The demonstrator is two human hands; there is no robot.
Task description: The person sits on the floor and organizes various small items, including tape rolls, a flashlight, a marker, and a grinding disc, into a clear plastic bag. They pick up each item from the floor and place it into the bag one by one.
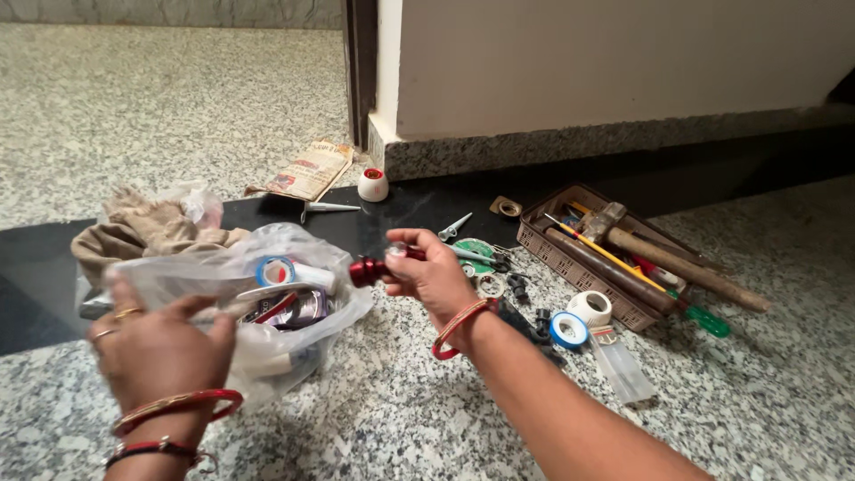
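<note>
My left hand (160, 352) grips the near edge of a clear plastic bag (258, 294) that lies on the floor and holds a blue tape roll, tubes and other small items. My right hand (432, 272) holds a small red metal cylinder (367, 270), like a little torch, just above the bag's open right side. Both wrists wear red bangles.
A brown plastic basket (552, 245) at the right holds a hammer (659, 249) and screwdrivers. White and blue tape rolls (579, 319), small black parts and a clear packet (622, 370) lie near it. A beige cloth (142, 230), folded paper (307, 171) and small white pot (372, 184) lie behind the bag.
</note>
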